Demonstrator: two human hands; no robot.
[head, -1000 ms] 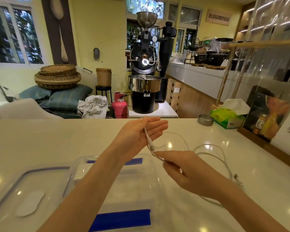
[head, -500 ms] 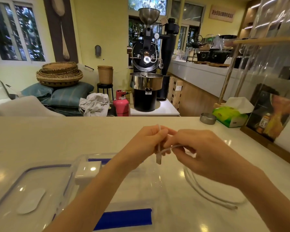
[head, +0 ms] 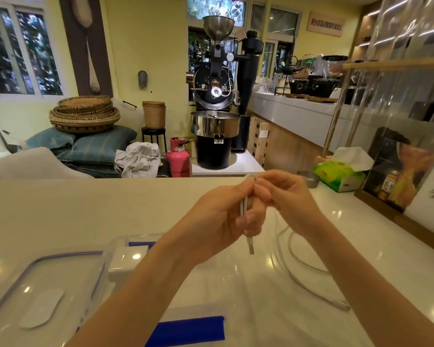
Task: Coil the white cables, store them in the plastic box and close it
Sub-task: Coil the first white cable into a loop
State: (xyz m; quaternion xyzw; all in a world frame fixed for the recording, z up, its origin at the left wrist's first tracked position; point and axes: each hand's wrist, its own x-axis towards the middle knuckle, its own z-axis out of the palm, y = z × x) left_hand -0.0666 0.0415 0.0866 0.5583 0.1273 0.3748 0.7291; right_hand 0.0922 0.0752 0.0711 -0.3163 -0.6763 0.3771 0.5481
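My left hand is raised over the counter, its fingers curled round a doubled length of white cable, whose plug end hangs below the fist. My right hand pinches the same cable at the top of the fold, right against the left fingers. The cable's remaining length trails in loops on the counter at the right, ending near my right forearm. The clear plastic box with blue clips stands open under my left arm, a white charger block inside it. Its clear lid lies flat to the left.
A green tissue pack and a small metal tin sit at the counter's far right. A framed sign stands along the right edge. Beyond the counter's far edge is a coffee roaster.
Both hands rose slightly and drew together. One more fold of cable now lies in the left hand, and the plug hangs lower; the loops on the counter shifted.
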